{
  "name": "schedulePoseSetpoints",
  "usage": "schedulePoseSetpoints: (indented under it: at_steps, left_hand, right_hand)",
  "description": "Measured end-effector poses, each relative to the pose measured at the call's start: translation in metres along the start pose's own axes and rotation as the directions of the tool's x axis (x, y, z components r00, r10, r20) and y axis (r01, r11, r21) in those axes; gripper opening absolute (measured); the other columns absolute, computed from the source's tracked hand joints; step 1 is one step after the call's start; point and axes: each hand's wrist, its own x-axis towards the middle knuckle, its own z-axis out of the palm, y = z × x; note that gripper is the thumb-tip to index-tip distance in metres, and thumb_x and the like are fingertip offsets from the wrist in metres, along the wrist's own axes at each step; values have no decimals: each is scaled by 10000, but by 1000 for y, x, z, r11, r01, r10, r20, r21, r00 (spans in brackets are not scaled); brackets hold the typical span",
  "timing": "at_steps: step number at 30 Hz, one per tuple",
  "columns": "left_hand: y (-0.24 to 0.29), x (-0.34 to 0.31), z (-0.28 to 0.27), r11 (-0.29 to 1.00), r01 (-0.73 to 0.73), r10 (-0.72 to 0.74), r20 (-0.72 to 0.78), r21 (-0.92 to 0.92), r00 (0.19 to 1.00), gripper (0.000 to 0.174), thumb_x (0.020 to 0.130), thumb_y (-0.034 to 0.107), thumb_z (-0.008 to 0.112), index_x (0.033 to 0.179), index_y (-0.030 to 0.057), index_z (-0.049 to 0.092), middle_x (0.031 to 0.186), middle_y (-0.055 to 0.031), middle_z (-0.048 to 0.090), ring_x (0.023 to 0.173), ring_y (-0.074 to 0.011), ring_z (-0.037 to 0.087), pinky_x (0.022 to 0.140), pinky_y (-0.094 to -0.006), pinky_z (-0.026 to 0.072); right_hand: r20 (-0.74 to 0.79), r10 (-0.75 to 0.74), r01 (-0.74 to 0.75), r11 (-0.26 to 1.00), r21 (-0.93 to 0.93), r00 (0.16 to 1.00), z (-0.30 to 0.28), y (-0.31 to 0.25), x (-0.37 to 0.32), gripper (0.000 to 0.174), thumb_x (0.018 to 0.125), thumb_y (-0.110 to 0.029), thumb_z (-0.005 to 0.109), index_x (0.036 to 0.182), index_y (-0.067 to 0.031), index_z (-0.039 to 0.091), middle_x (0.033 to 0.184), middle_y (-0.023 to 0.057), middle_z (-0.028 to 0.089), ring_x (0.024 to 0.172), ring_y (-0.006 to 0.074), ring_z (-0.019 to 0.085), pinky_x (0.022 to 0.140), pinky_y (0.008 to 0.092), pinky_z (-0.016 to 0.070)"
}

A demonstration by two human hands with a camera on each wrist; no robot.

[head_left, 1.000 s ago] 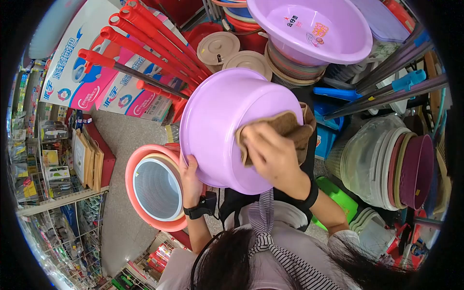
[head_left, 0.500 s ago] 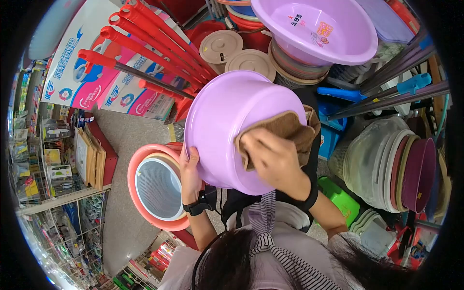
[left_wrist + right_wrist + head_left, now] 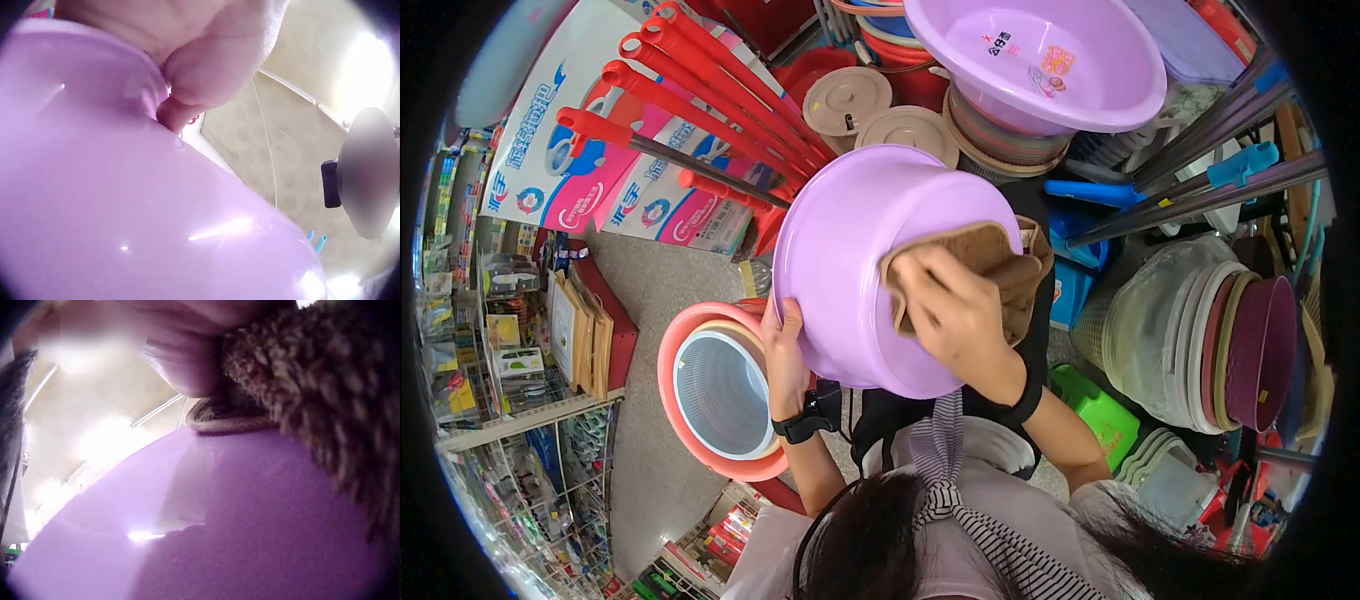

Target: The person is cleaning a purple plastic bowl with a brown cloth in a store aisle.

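A glossy lilac plastic basin point(image 3: 850, 260) is held up in front of the body, tilted with its base turned towards the right hand. My left hand point(image 3: 785, 350) grips its rim at the lower left, thumb on the outer wall; in the left wrist view the fingers go behind the rim. On the base lies a brown fluffy cloth point(image 3: 975, 245), bunched under my right hand point(image 3: 955, 315), whose bent fingers pinch it. The right wrist view shows the cloth's shaggy pile point(image 3: 325, 387) and stitched edge close against the basin wall.
Nested tubs point(image 3: 725, 390) stand on the floor at left. Red mop handles point(image 3: 700, 100) lean by printed boxes point(image 3: 550, 130). Ahead sits another lilac basin point(image 3: 1040, 60) on a stack, beside lidded beige buckets point(image 3: 847, 100). Stacked baskets point(image 3: 1190, 340) and poles point(image 3: 1200, 190) crowd the right.
The right hand and cloth have shifted slightly over the basin's base, and the cloth's folds have changed. The left hand keeps its hold on the rim.
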Motion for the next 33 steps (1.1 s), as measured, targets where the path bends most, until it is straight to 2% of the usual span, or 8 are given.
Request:
schedulePoseSetpoints:
  at_steps: [3, 8, 15, 21, 23, 27, 31, 33]
  left_hand:
    - [-7, 2, -6, 1000, -14, 14, -19, 13, 1000, 541, 1036, 356, 542, 1412, -27, 471, 1301, -98, 597, 1162, -167, 559, 1025, -313, 421]
    - [-6, 4, -9, 1000, 7, -8, -28, -2, 1000, 408, 1072, 273, 463, 1355, -20, 487, 1257, -110, 618, 1087, -179, 612, 959, -325, 488]
    - [-1, 0, -2, 1000, -22, 21, -15, -18, 1000, 385, 1078, 254, 445, 1338, -27, 493, 1244, -110, 625, 1075, -173, 618, 953, -326, 495]
    - [-5, 1, -6, 999, -35, 35, -4, 15, 999, 388, 1080, 246, 437, 1349, -28, 488, 1257, -113, 622, 1103, -171, 608, 981, -330, 478]
    - [-9, 0, -10, 999, -28, 28, -15, 15, 999, 536, 1038, 354, 537, 1416, -20, 466, 1304, -97, 595, 1163, -167, 557, 1032, -320, 417]
    - [-5, -7, -7, 1000, -17, 17, -19, -2, 1000, 529, 1037, 354, 538, 1411, -15, 474, 1299, -95, 596, 1170, -167, 550, 1039, -325, 411]
    - [-5, -6, -6, 1000, -12, 12, -28, 2, 1000, 485, 1048, 308, 526, 1409, -12, 478, 1295, -86, 599, 1162, -158, 553, 1038, -316, 408]
    - [-4, -5, -6, 1000, -12, 12, -34, 9, 999, 471, 1052, 291, 520, 1410, -11, 479, 1295, -84, 600, 1160, -156, 553, 1038, -312, 406]
  right_hand:
    - [128, -156, 151, 988, 42, 979, 2, -8, -25, 334, 754, -72, 685, 1080, -27, 624, 951, 57, 601, 797, 200, 661, 678, 329, 550]
    - [396, -149, 56, 970, 236, 906, -16, -16, -45, 316, 791, -66, 651, 1104, -27, 620, 953, 72, 584, 774, 229, 646, 661, 344, 541]
    - [-13, 64, -59, 972, 229, 998, -16, 0, 1, 265, 843, -2, 623, 1106, -25, 637, 934, 114, 612, 762, 289, 653, 665, 368, 545]
    - [-10, -138, 138, 983, 122, 990, 8, -2, -9, 323, 752, -60, 668, 1072, -31, 644, 950, 55, 621, 776, 215, 643, 682, 328, 536]
    - [118, -156, 143, 984, 109, 981, 4, -11, -18, 320, 746, -88, 675, 1060, -40, 637, 970, 33, 609, 784, 184, 633, 693, 310, 533]
    - [231, -145, 119, 985, 121, 962, -3, -16, -35, 284, 774, -110, 674, 1049, -62, 623, 944, 16, 579, 781, 162, 624, 698, 303, 529]
    - [247, -156, 138, 986, 90, 956, -9, -13, -20, 276, 780, -108, 673, 1047, -61, 625, 935, 15, 582, 786, 164, 632, 698, 314, 532]
    - [70, -156, 150, 985, 85, 985, 0, -7, -9, 289, 773, -86, 671, 1057, -46, 634, 935, 28, 593, 776, 183, 635, 680, 321, 533]
